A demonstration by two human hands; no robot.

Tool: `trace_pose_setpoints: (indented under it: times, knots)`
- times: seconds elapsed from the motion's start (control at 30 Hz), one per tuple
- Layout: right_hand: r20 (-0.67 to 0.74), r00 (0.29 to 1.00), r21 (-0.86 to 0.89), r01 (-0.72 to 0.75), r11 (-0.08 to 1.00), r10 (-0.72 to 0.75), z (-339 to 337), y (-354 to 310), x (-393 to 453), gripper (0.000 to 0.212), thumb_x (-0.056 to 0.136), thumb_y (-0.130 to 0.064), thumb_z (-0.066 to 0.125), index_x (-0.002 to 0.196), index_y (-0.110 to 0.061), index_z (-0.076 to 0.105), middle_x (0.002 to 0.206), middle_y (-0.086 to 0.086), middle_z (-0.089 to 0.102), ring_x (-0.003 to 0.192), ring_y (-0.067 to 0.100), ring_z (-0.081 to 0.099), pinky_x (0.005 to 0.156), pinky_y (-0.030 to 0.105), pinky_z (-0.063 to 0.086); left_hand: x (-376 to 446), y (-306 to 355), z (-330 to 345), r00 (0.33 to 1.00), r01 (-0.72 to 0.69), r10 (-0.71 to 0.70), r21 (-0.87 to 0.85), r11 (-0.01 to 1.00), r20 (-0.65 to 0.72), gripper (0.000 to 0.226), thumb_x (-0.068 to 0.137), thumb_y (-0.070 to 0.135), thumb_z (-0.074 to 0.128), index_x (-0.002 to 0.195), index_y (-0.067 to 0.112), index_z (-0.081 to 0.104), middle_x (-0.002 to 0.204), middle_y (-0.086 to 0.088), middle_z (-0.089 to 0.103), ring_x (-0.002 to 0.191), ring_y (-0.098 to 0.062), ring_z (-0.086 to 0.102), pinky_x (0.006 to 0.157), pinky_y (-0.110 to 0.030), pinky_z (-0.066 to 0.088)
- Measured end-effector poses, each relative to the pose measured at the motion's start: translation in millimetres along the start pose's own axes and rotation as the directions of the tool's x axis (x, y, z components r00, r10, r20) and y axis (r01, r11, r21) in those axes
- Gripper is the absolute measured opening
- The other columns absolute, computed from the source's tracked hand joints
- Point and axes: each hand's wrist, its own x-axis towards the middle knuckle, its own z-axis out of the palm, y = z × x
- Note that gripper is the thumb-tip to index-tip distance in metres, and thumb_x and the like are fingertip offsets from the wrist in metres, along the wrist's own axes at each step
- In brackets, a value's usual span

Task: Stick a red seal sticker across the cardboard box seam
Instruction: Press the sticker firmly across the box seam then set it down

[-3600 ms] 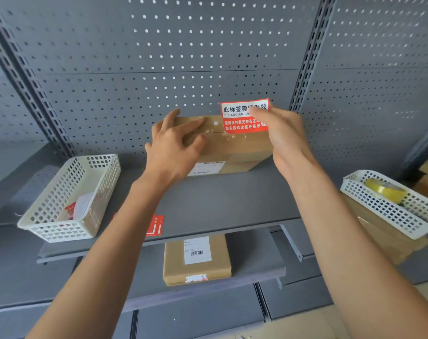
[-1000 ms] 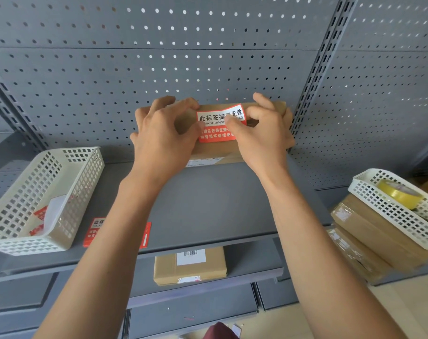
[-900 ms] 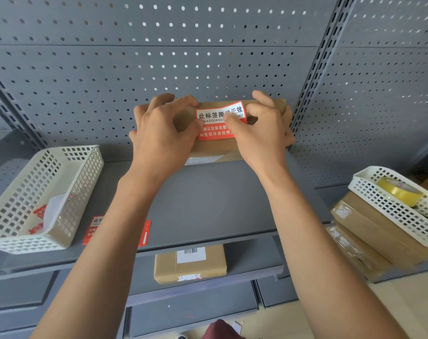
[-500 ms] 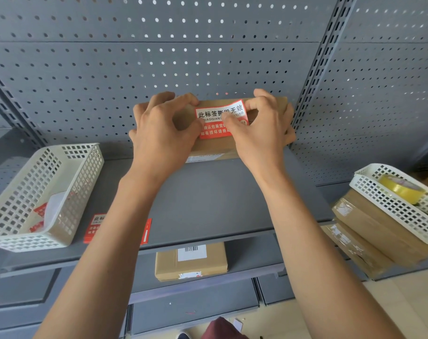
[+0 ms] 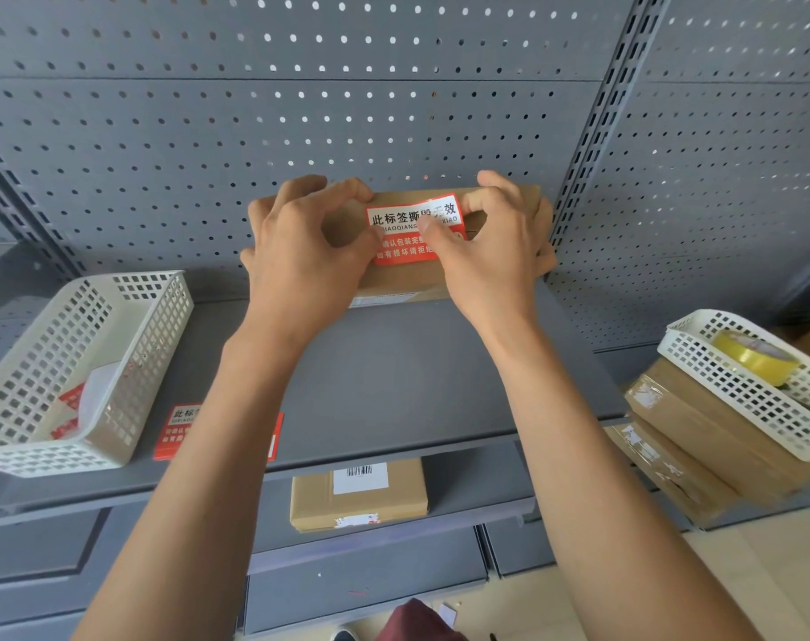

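Up on the grey shelf (image 5: 394, 386), the cardboard box (image 5: 408, 279) stands against the pegboard (image 5: 255, 131). Both thumbs press the red seal sticker (image 5: 412, 229) onto its top face. The left hand (image 5: 301, 252) and right hand (image 5: 491, 252) curl around the box's ends, gripping it.

Red sticker (image 5: 412, 229) moved from box's right end — now centred, both thumbs pressing it down.

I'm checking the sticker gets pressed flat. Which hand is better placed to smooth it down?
Probably the right hand: its thumb already rests on the red seal sticker, while the left hand braces the cardboard box.
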Motion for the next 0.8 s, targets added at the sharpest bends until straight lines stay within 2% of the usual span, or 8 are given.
trace_pose_setpoints:
  times: [0.1, 0.2, 0.33, 0.37, 0.5, 0.57, 0.67, 0.8]
  knots:
    - [-0.002, 1.0, -0.026, -0.01, 1.0, 0.01, 0, -1, 0, 0.021, 0.08, -0.042, 0.071, 0.087, -0.025, 0.063, 0.144, -0.018, 0.048, 0.144, 0.024, 0.024, 0.111, 0.056, 0.021, -1, 1, 2, 1.0, 0.013, -0.013, -0.006, 1.0, -0.006, 0.029, 0.089, 0.041, 0.069, 0.117, 0.049, 0.066, 0.143, 0.011, 0.049, 0.138, -0.022, 0.031, 0.099, -0.043, 0.027]
    - [-0.015, 1.0, -0.007, -0.009, 1.0, 0.009, -1, -2, -2, 0.024, 0.079, -0.041, 0.072, 0.094, -0.026, 0.061, 0.143, -0.018, 0.048, 0.143, 0.023, 0.025, 0.109, 0.052, 0.021, -2, 3, 3, 1.0, 0.019, -0.019, -0.005, 1.0, -0.012, 0.029, 0.089, 0.039, 0.068, 0.116, 0.048, 0.065, 0.141, 0.011, 0.049, 0.137, -0.021, 0.031, 0.096, -0.04, 0.021]
    - [-0.034, 0.999, 0.023, -0.008, 1.0, 0.009, -1, -5, -4, 0.037, 0.078, -0.04, 0.073, 0.108, -0.029, 0.056, 0.115, -0.023, 0.045, 0.134, 0.019, 0.031, 0.108, 0.05, 0.025, -1, 5, 2, 0.999, 0.029, -0.03, -0.009, 1.0, -0.018, 0.028, 0.089, 0.038, 0.068, 0.115, 0.047, 0.066, 0.137, 0.012, 0.05, 0.136, -0.02, 0.031, 0.095, -0.041, 0.021]
    - [-0.044, 0.999, 0.028, -0.007, 1.0, 0.008, -1, -5, -4, 0.045, 0.076, -0.042, 0.073, 0.115, -0.031, 0.054, 0.115, -0.021, 0.045, 0.134, 0.019, 0.031, 0.108, 0.05, 0.026, -1, 6, 2, 0.999, 0.036, -0.036, -0.011, 0.999, -0.023, 0.028, 0.088, 0.037, 0.068, 0.114, 0.047, 0.066, 0.136, 0.013, 0.05, 0.135, -0.02, 0.032, 0.095, -0.04, 0.021]
    - [-0.066, 0.998, 0.003, -0.021, 1.0, 0.021, 1, -7, -2, 0.07, 0.074, -0.064, 0.065, 0.136, -0.037, 0.044, 0.138, -0.015, 0.047, 0.143, 0.022, 0.024, 0.11, 0.049, 0.024, -2, 10, 4, 0.998, 0.055, -0.055, -0.009, 0.998, -0.039, 0.027, 0.087, 0.035, 0.067, 0.112, 0.047, 0.066, 0.13, 0.013, 0.051, 0.134, -0.02, 0.032, 0.093, -0.04, 0.021]
    - [-0.072, 0.997, -0.09, -0.038, 0.995, 0.031, 4, -10, 1, 0.073, 0.074, -0.074, 0.059, 0.136, -0.036, 0.047, 0.145, -0.012, 0.044, 0.145, 0.028, 0.022, 0.109, 0.053, 0.022, -2, 11, 5, 0.998, 0.054, -0.054, -0.002, 0.999, -0.042, 0.027, 0.087, 0.035, 0.066, 0.112, 0.046, 0.066, 0.129, 0.011, 0.052, 0.133, -0.021, 0.033, 0.093, -0.041, 0.022]
    - [-0.083, 0.996, -0.212, -0.049, 0.976, 0.032, 13, -13, 3, 0.072, 0.07, -0.081, 0.054, 0.124, -0.034, 0.056, 0.15, -0.007, 0.04, 0.145, 0.035, 0.021, 0.107, 0.056, 0.022, -1, 12, 5, 0.998, 0.055, -0.054, 0.009, 0.998, -0.042, 0.028, 0.086, 0.035, 0.064, 0.112, 0.045, 0.065, 0.126, 0.009, 0.052, 0.132, -0.024, 0.034, 0.093, -0.042, 0.023]
    - [-0.118, 0.993, -0.263, -0.042, 0.964, 0.011, 23, -12, 1, 0.069, 0.068, -0.085, 0.051, 0.11, -0.03, 0.054, 0.147, -0.005, 0.043, 0.144, 0.041, 0.021, 0.103, 0.056, 0.023, 0, 17, 9, 0.994, 0.08, -0.079, 0.008, 0.997, -0.08, 0.023, 0.087, 0.037, 0.06, 0.109, 0.042, 0.065, 0.119, 0.008, 0.051, 0.13, -0.024, 0.035, 0.092, -0.043, 0.024]
